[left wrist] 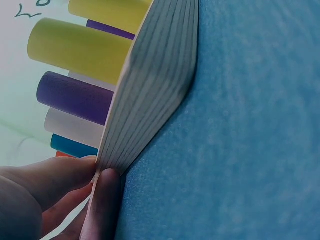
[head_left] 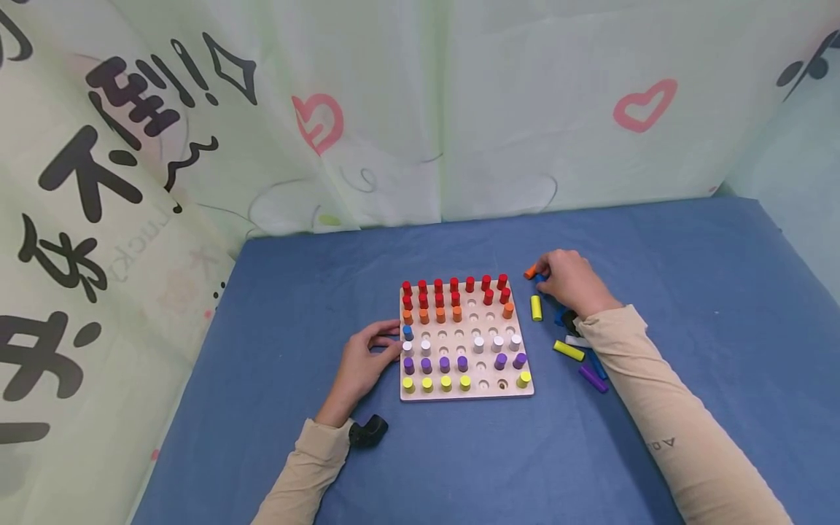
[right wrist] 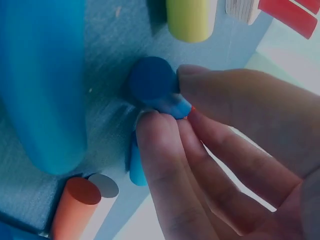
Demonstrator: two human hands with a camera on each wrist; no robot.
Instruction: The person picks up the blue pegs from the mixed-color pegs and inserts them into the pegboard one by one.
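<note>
A light wooden pegboard (head_left: 453, 343) carries rows of upright red, orange, blue, white, purple and yellow pegs, with several bare holes among them. My left hand (head_left: 367, 359) holds the board's left edge. In the left wrist view, its thumb (left wrist: 65, 175) rests at the upper edge and a finger lies along the layered side. Right of the board, my right hand (head_left: 572, 281) pinches a blue peg (right wrist: 151, 79) between thumb and fingertips, close over the cloth. Another blue peg (right wrist: 136, 165) shows partly behind those fingers.
Loose pegs lie on the blue cloth at the right: orange (head_left: 529, 272), yellow (head_left: 537, 308), a second yellow (head_left: 569, 351), white (head_left: 577, 341) and purple (head_left: 593, 378). The right forearm passes over part of this group. A printed curtain (head_left: 525, 109) hangs behind the table.
</note>
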